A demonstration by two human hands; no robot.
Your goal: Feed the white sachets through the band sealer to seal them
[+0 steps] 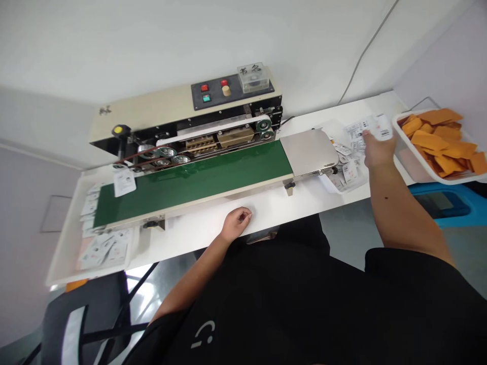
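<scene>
My right hand (380, 149) reaches out to the right side of the table, closed around white printed packets (382, 126). Below and left of it, a white bin (335, 187) contains several similar packets. My left hand (236, 223) rests at the table's front edge with its fingers curled and nothing visible in them. In front of me is a band sealer (152, 119) with a green conveyor belt (205, 175). One white packet (124, 182) hangs at the sealer's left end, over the belt.
Orange packets (437, 139) fill a white bin (418, 170) at the far right. Another white bin (131, 248) with printed packets stands under the belt's left end. A clear box (253, 78) sits on the control panel. A black chair (87, 314) is below left, a blue stool (452, 203) below right.
</scene>
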